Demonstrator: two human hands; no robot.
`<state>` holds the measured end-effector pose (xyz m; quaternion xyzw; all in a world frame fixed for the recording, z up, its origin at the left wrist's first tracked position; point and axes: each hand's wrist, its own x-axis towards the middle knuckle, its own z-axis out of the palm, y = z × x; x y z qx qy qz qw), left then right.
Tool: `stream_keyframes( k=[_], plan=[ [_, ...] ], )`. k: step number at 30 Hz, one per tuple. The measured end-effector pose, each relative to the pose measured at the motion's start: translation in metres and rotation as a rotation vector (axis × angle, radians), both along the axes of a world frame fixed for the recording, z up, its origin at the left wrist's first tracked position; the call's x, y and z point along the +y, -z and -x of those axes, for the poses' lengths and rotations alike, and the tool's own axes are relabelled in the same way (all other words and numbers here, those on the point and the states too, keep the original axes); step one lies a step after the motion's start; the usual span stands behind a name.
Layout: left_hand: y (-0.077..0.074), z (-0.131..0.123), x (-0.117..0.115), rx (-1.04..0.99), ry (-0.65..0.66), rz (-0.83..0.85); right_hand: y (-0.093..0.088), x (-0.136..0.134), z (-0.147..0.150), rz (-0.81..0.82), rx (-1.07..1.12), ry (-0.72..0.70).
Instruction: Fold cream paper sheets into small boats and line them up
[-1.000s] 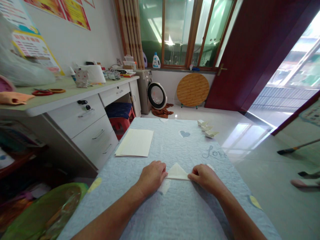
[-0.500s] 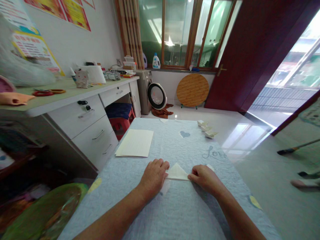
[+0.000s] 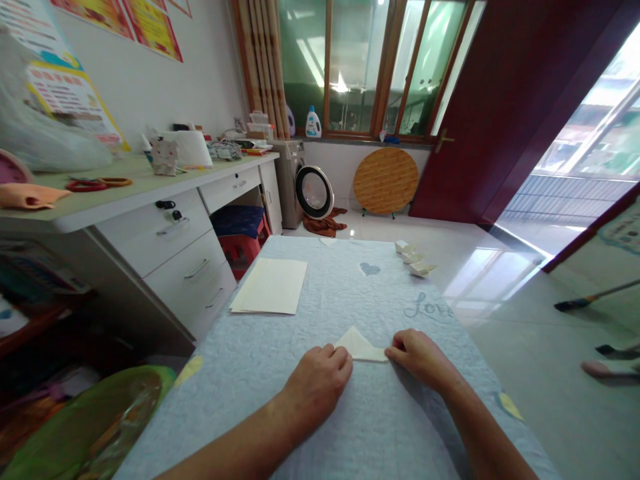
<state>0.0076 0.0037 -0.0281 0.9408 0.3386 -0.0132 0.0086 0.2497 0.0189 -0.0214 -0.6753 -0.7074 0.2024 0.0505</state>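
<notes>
On the quilted blue cover (image 3: 380, 427), a folded paper triangle (image 3: 360, 345) lies between the hands: left hand (image 3: 317, 390) flat, fingers together, touching its edge; right hand (image 3: 423, 360) with fingers pressed on its corner, whether pinching I cannot tell. Farther along lie a paper stack (image 3: 269, 285) and paper boats (image 3: 415, 259).

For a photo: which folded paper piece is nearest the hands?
The folded paper triangle, lying flat between the left hand and right hand. The three other folded pieces sit in a row at the far end of the quilted cover.
</notes>
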Motion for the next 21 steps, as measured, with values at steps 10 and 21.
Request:
stream_keyframes(
  k=[10, 21],
  plan=[
    [0.012, -0.003, -0.008, -0.043, 0.004, -0.064, -0.007, -0.001, 0.003, -0.021, 0.085, -0.034],
    [0.003, -0.007, -0.014, 0.01, -0.036, -0.115, -0.005, -0.009, 0.007, -0.034, 0.011, -0.051]
  ],
)
